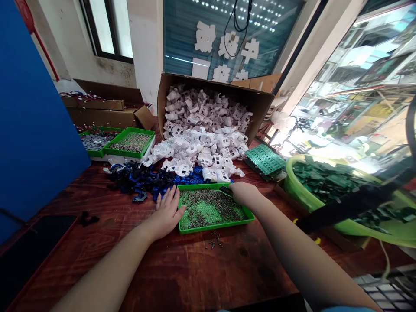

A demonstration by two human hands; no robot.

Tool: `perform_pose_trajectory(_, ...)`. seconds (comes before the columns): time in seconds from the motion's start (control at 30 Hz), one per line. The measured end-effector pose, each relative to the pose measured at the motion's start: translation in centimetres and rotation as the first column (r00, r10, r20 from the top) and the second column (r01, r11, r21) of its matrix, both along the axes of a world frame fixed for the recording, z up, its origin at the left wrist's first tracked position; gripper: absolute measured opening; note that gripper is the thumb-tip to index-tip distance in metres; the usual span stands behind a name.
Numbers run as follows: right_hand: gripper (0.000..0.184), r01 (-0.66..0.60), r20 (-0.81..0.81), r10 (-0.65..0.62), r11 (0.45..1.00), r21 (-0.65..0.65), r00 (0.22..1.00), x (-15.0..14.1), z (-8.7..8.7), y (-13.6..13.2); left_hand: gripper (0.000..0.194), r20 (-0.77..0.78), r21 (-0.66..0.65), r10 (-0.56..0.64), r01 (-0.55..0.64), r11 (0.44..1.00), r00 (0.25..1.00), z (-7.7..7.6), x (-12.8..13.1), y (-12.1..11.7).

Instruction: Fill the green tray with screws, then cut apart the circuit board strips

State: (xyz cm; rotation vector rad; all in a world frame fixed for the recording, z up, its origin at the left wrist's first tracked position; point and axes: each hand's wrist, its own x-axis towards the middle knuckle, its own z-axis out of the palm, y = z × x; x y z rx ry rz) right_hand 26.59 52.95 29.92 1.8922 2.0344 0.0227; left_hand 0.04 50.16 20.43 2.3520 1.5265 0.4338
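A green perforated tray [212,227] lies on the wooden table with many small screws [203,216] spread over its bottom, thinner in the middle. My left hand [167,216] rests against the tray's left side, fingers stretched out and holding nothing. At the tray's far right corner, my right hand [244,193] is closed on a small flat black piece [225,190], whose kind I cannot make out; its tip points left over the screws. A few loose screws [215,241] lie on the table in front of the tray.
Behind the tray are blue and black plastic parts [139,177] and white plastic shells [208,143] spilling from a cardboard box [264,106]. Green circuit boards [264,160] and a yellow-green basin [292,169] stand right. More green trays [143,151] sit back left.
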Motion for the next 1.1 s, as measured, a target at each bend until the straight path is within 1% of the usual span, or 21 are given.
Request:
perform_pose_trajectory(0.13,0.023,-0.005,0.008,0.005,1.000,-0.028,1.000,0.38,0.68,-0.72,0.066,0.016,0.008,-0.009,0.009,1.000,1.000,0.04,-0.02,-0.01)
perform_pose_trajectory(0.2,0.021,-0.009,0.000,0.009,1.000,-0.021,1.000,0.60,0.84,-0.76,0.065,0.022,0.019,-0.013,0.013,1.000,1.000,-0.12,-0.03,0.06)
perform_pose_trajectory(0.4,0.028,0.011,-0.001,-0.011,0.999,0.031,1.000,0.33,0.29,-0.51,0.067,0.028,0.003,-0.003,0.003,1.000,1.000,-0.41,-0.06,0.18)
perform_pose_trajectory(0.47,0.028,0.033,0.008,-0.033,0.999,0.018,0.999,0.22,0.22,-0.65,0.068,0.024,-0.008,0.000,0.000,1.000,1.000,-0.36,-0.08,0.16)
perform_pose_trajectory(0.63,0.019,0.056,0.014,-0.055,0.998,-0.042,0.998,0.47,0.64,-0.96,0.070,0.010,-0.031,-0.004,0.004,0.999,1.000,-0.16,-0.02,0.09)
perform_pose_trajectory(0.77,0.024,0.060,0.004,-0.061,0.998,0.013,0.998,0.43,0.65,-0.61,0.070,0.005,-0.027,0.000,0.000,1.000,1.000,-0.09,0.08,0.07)
perform_pose_trajectory(0.87,0.027,0.066,0.006,-0.066,0.997,0.025,0.998,0.11,0.33,-0.50,0.071,-0.005,-0.034,0.004,-0.004,0.999,1.000,0.08,0.11,0.02)
perform_pose_trajectory(0.97,0.026,0.081,0.017,-0.081,0.997,0.004,0.997,0.00,0.14,-0.76,0.072,-0.013,-0.050,0.000,-0.001,0.999,1.000,0.34,0.11,-0.04)
perform_pose_trajectory(1.1,0.020,0.083,0.017,-0.082,0.996,-0.044,0.996,0.35,0.42,-1.19,0.071,-0.016,-0.051,0.001,-0.002,0.999,1.000,0.40,0.06,-0.08)
